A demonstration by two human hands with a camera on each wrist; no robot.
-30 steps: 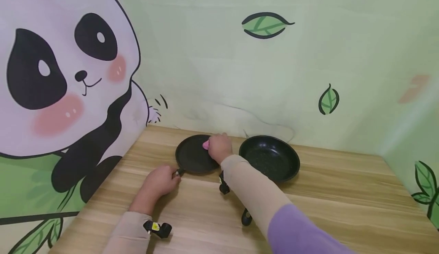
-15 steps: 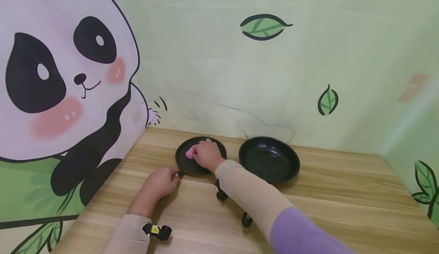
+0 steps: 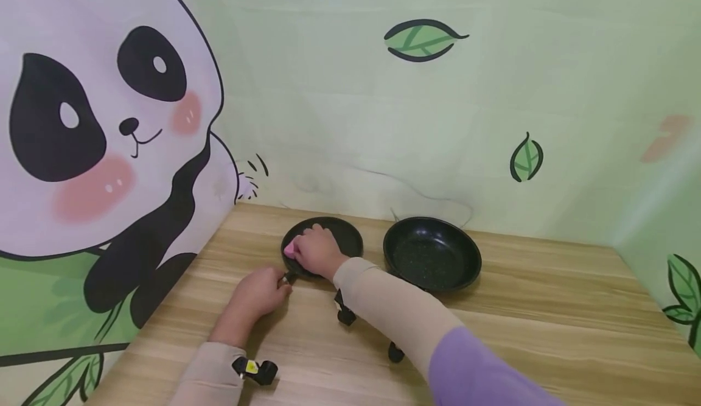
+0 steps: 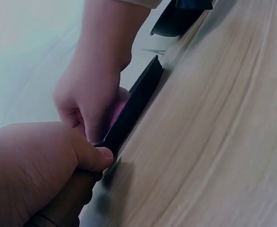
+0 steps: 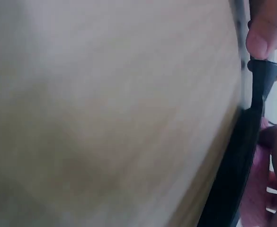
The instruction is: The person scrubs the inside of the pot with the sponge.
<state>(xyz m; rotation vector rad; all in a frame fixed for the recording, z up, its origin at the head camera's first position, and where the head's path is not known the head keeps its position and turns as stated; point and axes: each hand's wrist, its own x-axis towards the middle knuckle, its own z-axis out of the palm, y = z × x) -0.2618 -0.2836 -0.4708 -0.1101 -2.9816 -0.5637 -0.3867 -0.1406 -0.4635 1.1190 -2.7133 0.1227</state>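
Observation:
My left hand (image 3: 257,295) grips the handle (image 4: 65,201) of a flat black pan (image 3: 347,241), thumb laid along it near the pan's edge. Inside that pan, toward its left rim, my right hand (image 3: 317,251) holds a bunched pink cloth (image 3: 291,249) against the cooking surface. The right wrist view has the pink cloth (image 5: 254,194) lying along the inner side of the pan wall (image 5: 230,170). Fingers of the right hand (image 4: 93,90) curl over the cloth, hiding much of it.
A deeper black frying pan (image 3: 432,254) sits on the wooden table (image 3: 537,308) to the right. My right forearm (image 3: 400,296) crosses over its handle, whose end (image 3: 395,352) shows below. A wall (image 3: 328,89) with painted leaves and a panda stands behind the table.
My right hand has swept the pink cloth from the flat pan's right side across to its left rim, toward the handle. The left hand stays on the handle.

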